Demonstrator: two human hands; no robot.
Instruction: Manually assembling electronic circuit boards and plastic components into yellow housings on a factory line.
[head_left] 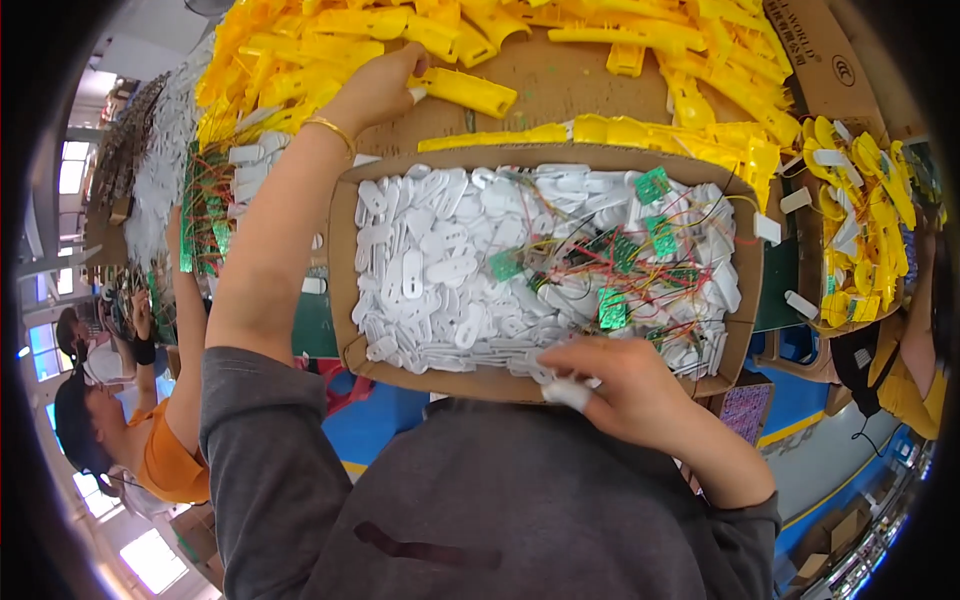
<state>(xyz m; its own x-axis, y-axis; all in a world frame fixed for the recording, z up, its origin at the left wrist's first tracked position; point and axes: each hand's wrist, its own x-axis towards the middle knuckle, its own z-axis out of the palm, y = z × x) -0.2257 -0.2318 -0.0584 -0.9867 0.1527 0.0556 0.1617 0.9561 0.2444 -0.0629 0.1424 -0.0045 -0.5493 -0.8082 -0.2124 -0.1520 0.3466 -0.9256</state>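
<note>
My left hand (385,88) reaches to the far side, its thumb and fingers closed on the near end of a yellow plastic shell (468,92). A white wrap covers the thumb tip. At the near edge of a cardboard box (345,260), my right hand (628,385) has its fingers bent together around a small white plastic piece (537,366), partly hidden by the fingertips. Its thumb also wears a white wrap. The box holds a heap of flat oval white plastic pieces (440,270). Green circuit boards (612,308) with thin coloured wires lie among them on the right.
Yellow shells (290,65) are piled beyond the box and at the far right (745,60). A second box with yellow parts (860,230) stands at right. More wired boards (207,225) lie at left. A co-worker in orange (170,455) sits left; another person's arm (920,330) is right.
</note>
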